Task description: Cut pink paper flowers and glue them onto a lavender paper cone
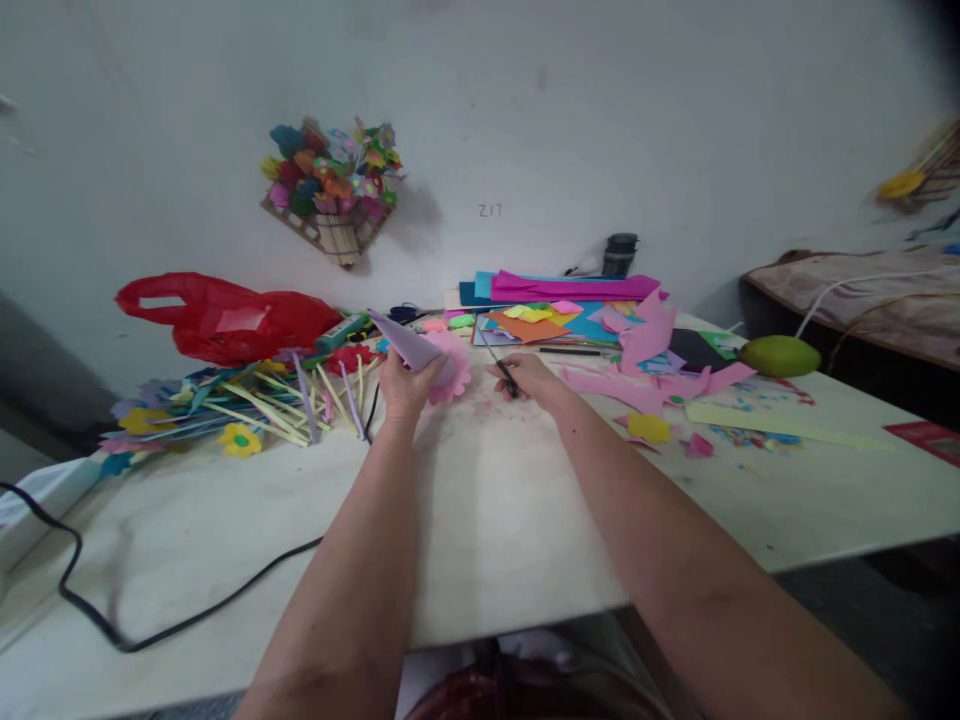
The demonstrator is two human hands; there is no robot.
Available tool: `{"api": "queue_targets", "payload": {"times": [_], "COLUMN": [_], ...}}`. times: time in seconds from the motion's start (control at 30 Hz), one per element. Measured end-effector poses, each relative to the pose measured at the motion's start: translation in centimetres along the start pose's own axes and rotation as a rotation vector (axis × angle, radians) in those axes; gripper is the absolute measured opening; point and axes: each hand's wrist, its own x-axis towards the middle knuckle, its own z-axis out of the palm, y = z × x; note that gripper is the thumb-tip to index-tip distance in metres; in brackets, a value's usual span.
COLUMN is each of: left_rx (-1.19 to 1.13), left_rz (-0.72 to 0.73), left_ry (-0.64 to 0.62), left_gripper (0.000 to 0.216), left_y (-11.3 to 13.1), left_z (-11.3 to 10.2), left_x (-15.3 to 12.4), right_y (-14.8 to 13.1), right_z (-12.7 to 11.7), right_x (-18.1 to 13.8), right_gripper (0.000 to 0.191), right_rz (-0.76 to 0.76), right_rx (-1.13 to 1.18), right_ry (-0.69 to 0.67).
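Note:
My left hand (406, 392) is closed on a light purple craft sheet (407, 343) that comes to a point at its upper left. A pink scalloped flower shape (458, 378) shows just behind it; whether my fingers also hold this one I cannot tell. In my right hand (531, 376) is a pair of scissors (507, 376), blades pointing up and away to the left, apart from the purple sheet. Small pink scraps lie on the table between the two hands.
Paper flowers with strip stems (262, 400) and a red plastic bag (225, 320) fill the left. Coloured sheets (574, 288), pink offcuts (649, 335), a yellow flower cutout (648, 428) and a green mango-like fruit (780, 355) lie to the right. A black cable (127, 645) crosses the front left.

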Motion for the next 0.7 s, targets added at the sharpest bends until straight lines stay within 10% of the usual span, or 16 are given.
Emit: {"api": "queue_targets", "payload": {"times": [0.7], "left_rx": [-0.212], "left_rz": [-0.021], "left_ry": [0.033], "left_gripper": [0.056], "left_y": [0.5], "left_z": [0.3], "left_x": [0.0], "right_y": [-0.1], "right_z": [-1.1], "right_x": [-0.5], "right_gripper": [0.026], "right_rz": [-0.121], "right_rx": [-0.138], "right_ry": [-0.307]}}
